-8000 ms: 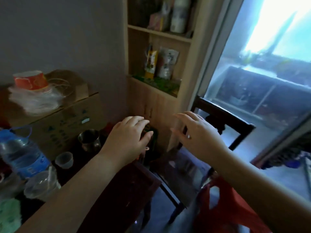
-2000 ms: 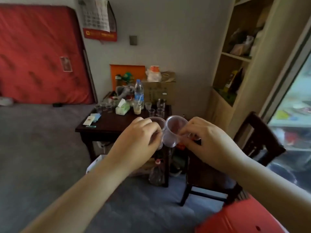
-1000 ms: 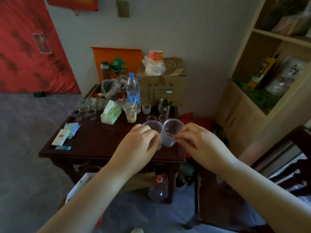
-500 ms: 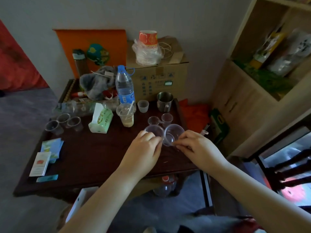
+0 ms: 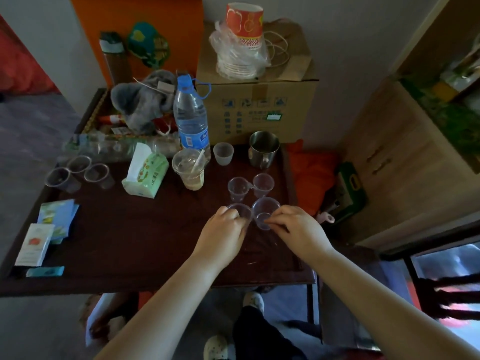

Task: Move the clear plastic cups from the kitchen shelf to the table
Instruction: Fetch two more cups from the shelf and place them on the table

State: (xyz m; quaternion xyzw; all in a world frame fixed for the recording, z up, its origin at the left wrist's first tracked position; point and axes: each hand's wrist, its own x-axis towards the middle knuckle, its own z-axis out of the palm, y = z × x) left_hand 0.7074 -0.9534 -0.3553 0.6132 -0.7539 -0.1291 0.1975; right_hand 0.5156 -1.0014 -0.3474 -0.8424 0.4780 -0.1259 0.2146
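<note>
My left hand (image 5: 224,232) grips a clear plastic cup (image 5: 241,212) low over the dark wooden table (image 5: 145,240). Beside it, my right hand (image 5: 298,229) pinches a second clear plastic cup (image 5: 265,211) by its side. Both cups are upright, at or just above the tabletop; I cannot tell whether they touch it. Just beyond them two more clear cups (image 5: 237,188) (image 5: 263,183) stand on the table. The wooden shelf unit (image 5: 405,152) is at the right.
On the table: three clear cups (image 5: 78,172) at the left, a tissue pack (image 5: 146,172), a drink cup with a straw (image 5: 189,168), a water bottle (image 5: 191,120), a small frosted cup (image 5: 223,153), a steel mug (image 5: 263,152), a cardboard box (image 5: 255,100), leaflets (image 5: 46,229). A chair (image 5: 441,289) stands right.
I have walked from the shelf up to the table with a cup in each hand. Since half a second ago both hands have lowered the cups toward the tabletop near the two standing cups.
</note>
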